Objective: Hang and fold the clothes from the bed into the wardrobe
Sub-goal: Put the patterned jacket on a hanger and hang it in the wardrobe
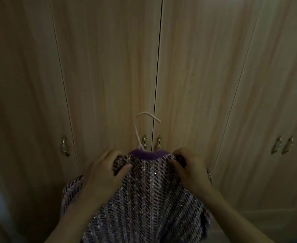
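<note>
Single head-worn view, forward and down, close to the shut wardrobe doors (pixel 109 76).

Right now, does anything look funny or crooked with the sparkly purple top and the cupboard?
Only small things. The hanger hook leans left instead of standing straight above the purple collar. The left hand and right hand hold the tweed top by its shoulders, but the wardrobe doors are shut, so there is nowhere to hang it yet.
</note>
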Demonstrator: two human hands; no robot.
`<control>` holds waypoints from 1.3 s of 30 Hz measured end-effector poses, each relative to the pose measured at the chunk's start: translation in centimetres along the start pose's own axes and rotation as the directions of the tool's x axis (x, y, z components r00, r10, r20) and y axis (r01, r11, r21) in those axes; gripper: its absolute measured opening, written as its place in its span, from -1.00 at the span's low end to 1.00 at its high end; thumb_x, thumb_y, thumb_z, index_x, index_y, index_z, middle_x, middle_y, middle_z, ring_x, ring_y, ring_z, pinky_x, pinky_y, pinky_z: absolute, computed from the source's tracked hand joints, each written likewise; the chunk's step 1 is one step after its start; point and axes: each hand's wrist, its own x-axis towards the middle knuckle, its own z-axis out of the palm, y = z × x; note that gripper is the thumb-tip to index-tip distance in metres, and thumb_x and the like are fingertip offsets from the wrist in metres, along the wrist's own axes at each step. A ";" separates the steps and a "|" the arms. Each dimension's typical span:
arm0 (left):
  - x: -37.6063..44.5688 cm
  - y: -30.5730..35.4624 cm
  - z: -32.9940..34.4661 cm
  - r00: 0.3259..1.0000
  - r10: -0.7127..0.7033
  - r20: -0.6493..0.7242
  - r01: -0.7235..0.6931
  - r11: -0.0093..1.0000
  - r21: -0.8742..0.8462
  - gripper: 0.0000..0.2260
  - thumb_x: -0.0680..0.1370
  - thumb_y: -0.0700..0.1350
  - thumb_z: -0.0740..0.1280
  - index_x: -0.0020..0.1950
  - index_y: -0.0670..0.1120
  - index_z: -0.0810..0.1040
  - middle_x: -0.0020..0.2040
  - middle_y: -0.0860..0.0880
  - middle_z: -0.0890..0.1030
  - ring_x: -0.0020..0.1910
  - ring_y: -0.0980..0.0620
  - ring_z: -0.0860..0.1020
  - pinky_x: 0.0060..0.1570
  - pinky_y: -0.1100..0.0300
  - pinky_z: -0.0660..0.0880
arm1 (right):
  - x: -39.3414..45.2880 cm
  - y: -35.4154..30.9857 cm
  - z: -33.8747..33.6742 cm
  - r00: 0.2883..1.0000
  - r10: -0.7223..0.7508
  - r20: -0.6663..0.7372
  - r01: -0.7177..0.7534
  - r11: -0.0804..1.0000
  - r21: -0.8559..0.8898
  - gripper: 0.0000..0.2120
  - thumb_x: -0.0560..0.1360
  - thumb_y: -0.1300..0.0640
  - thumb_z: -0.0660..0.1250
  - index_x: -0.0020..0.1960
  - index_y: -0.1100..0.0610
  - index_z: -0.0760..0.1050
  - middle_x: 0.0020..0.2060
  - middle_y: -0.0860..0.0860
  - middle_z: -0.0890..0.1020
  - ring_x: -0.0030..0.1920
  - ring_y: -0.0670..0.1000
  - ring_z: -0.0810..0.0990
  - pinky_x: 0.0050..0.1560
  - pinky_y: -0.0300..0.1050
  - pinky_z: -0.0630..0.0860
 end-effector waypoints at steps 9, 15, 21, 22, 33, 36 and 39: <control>3.6 -4.5 6.2 0.996 -0.076 -0.036 0.078 0.996 0.042 -0.93 0.58 0.03 0.25 -0.02 0.07 0.48 -0.16 0.31 0.38 -0.21 0.26 0.40 -0.25 0.46 0.31 | 5.2 6.9 5.0 0.988 0.006 0.151 -0.017 0.997 0.075 -0.90 0.52 -0.01 0.39 -0.02 -0.01 0.54 -0.18 -0.16 0.57 -0.16 -0.17 0.53 -0.16 -0.18 0.50; 4.0 -7.0 11.4 0.964 -0.255 0.073 0.248 0.964 0.090 -0.91 0.60 -0.04 0.29 -0.05 0.15 0.44 -0.17 0.24 0.45 -0.17 0.21 0.46 -0.33 0.31 0.33 | 10.4 13.0 6.9 0.915 0.009 0.402 -0.075 0.986 0.149 -0.57 0.48 -0.37 0.17 0.06 -0.06 0.53 -0.10 -0.11 0.58 -0.12 -0.15 0.55 -0.08 -0.07 0.53; 4.4 -8.4 13.4 0.945 -0.311 0.103 0.301 0.948 0.102 -0.93 0.57 0.04 0.20 -0.07 0.23 0.40 -0.15 0.21 0.47 -0.12 0.25 0.45 -0.29 0.27 0.34 | 14.5 16.6 12.0 0.914 0.109 0.392 -0.148 0.986 0.071 -0.53 0.54 -0.11 0.33 0.39 0.00 0.35 0.18 0.03 0.42 0.07 0.04 0.53 0.08 -0.18 0.44; 4.6 -8.7 13.5 0.945 -0.313 0.092 0.304 0.947 0.103 -0.94 0.57 0.05 0.18 -0.06 0.24 0.39 -0.13 0.22 0.47 -0.10 0.25 0.45 -0.28 0.26 0.34 | 14.6 17.0 12.9 0.910 0.114 0.399 -0.149 0.987 0.056 -0.50 0.52 -0.09 0.36 0.40 -0.01 0.33 0.21 0.05 0.38 0.07 0.05 0.53 0.11 -0.19 0.44; 6.0 -11.5 11.7 0.977 -0.212 0.030 0.207 0.971 0.116 -0.94 0.64 0.06 0.21 -0.02 0.20 0.40 -0.17 0.25 0.42 -0.16 0.25 0.44 -0.32 0.27 0.32 | 16.2 16.9 17.5 0.876 0.202 0.438 -0.260 0.963 0.075 -0.46 0.45 0.00 0.43 0.35 -0.09 0.28 -0.05 0.11 0.63 -0.06 0.10 0.59 -0.05 -0.18 0.43; 5.6 -12.1 9.9 0.989 -0.144 0.037 0.140 0.987 0.080 -0.93 0.61 0.13 0.13 -0.01 0.22 0.39 -0.13 0.26 0.43 -0.15 0.28 0.44 -0.24 0.30 0.34 | 15.7 16.3 17.8 0.868 0.199 0.455 -0.247 0.968 0.048 -0.32 0.45 0.01 0.41 0.46 -0.24 0.17 0.02 0.22 0.60 0.00 0.21 0.59 0.03 -0.08 0.49; 4.8 -12.6 8.5 0.994 -0.095 0.048 0.091 0.993 0.073 -0.86 0.60 0.14 0.13 -0.02 0.15 0.43 -0.16 0.24 0.41 -0.21 0.23 0.40 -0.28 0.29 0.29 | 14.7 15.3 17.4 0.854 0.274 0.443 -0.273 0.960 -0.069 -0.18 0.46 0.07 0.40 0.52 -0.31 0.00 -0.03 0.12 0.58 -0.05 0.09 0.55 0.12 0.00 0.53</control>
